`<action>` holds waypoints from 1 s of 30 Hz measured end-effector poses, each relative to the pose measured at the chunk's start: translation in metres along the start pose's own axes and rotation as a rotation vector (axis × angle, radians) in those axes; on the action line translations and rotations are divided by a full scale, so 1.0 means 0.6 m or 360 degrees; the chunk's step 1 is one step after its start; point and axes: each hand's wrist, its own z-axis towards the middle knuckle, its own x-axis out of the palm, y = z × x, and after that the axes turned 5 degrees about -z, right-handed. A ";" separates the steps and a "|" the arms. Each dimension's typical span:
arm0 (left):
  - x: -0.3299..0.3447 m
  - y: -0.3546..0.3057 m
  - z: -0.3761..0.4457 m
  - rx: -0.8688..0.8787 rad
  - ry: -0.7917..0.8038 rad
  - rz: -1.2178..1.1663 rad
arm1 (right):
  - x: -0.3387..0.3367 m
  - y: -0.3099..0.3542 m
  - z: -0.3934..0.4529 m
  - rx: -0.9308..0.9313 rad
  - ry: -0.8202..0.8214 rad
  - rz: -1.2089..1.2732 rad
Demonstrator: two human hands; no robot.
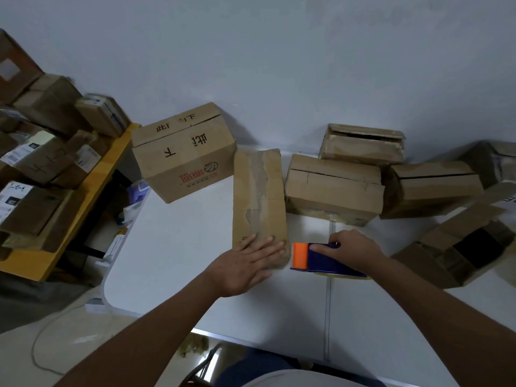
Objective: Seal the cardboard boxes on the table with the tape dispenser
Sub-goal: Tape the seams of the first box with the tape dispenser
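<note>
Long narrow brown cardboard box (258, 202) lies lengthwise mid-surface, its near end pressed flat by the left hand (245, 263) with straight fingers, so the right hand (349, 254), gripping the blue-and-orange tape dispenser (321, 259) just beside it, should probably lift it onto the worn centre seam.

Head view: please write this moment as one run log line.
left hand: flat on long box | right hand: grips tape dispenser on table | tape: not yet applied
</note>
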 end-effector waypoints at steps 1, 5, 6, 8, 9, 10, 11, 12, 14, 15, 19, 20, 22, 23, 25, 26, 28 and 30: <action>0.006 0.006 0.001 -0.0029 0.0074 -0.0016 | -0.001 -0.002 -0.001 0.0003 -0.0005 0.0021; -0.004 0.027 -0.005 0.0056 -0.0015 -0.0079 | -0.010 -0.002 -0.007 -0.0044 0.0025 0.0087; -0.013 0.024 0.006 0.0121 -0.0120 -0.0068 | -0.010 -0.001 -0.009 -0.0046 0.0028 0.0089; -0.028 0.009 0.042 0.0167 -0.0273 -0.0082 | -0.008 -0.001 -0.012 -0.0029 0.0022 0.0092; -0.030 0.000 0.062 0.0123 -0.0245 -0.0124 | -0.007 -0.001 -0.012 -0.0020 0.0024 0.0089; -0.026 -0.009 0.079 0.0043 -0.0177 -0.0137 | -0.006 -0.002 -0.013 -0.0012 0.0030 0.0081; -0.018 -0.012 0.089 -0.0043 -0.0112 -0.0093 | -0.005 -0.004 -0.014 -0.0002 0.0031 0.0070; -0.008 -0.009 0.093 -0.0108 -0.0070 -0.0019 | -0.005 -0.005 -0.014 0.0004 0.0028 0.0065; 0.005 0.002 0.091 -0.0138 -0.0036 0.0077 | -0.008 -0.008 -0.015 -0.0011 0.0020 0.0080; 0.007 0.006 0.089 -0.0125 -0.0031 0.0062 | -0.011 -0.008 -0.017 -0.0030 0.0016 0.0088; 0.014 0.009 0.092 -0.0113 -0.0014 0.0015 | -0.029 -0.015 -0.028 -0.0080 -0.0002 0.0108; 0.014 0.009 0.094 -0.0114 -0.0011 0.0006 | -0.032 -0.019 -0.032 -0.0070 0.0003 0.0117; 0.015 0.012 0.094 -0.0101 -0.0001 -0.0003 | -0.034 -0.030 -0.040 -0.0045 0.0024 0.0143; 0.016 0.013 0.094 -0.0093 -0.0006 0.0007 | -0.033 -0.034 -0.045 -0.0042 0.0031 0.0152; 0.018 0.013 0.094 -0.0086 0.0000 0.0013 | -0.028 -0.040 -0.054 -0.0054 0.0035 0.0160; 0.019 0.013 0.095 -0.0086 0.0000 0.0004 | -0.027 -0.042 -0.058 -0.0058 0.0037 0.0156; 0.019 0.012 0.095 -0.0087 -0.0015 0.0000 | -0.026 -0.046 -0.061 -0.0059 0.0053 0.0128; 0.017 0.011 0.096 -0.0092 -0.0005 0.0007 | -0.028 -0.048 -0.060 -0.0057 0.0059 0.0082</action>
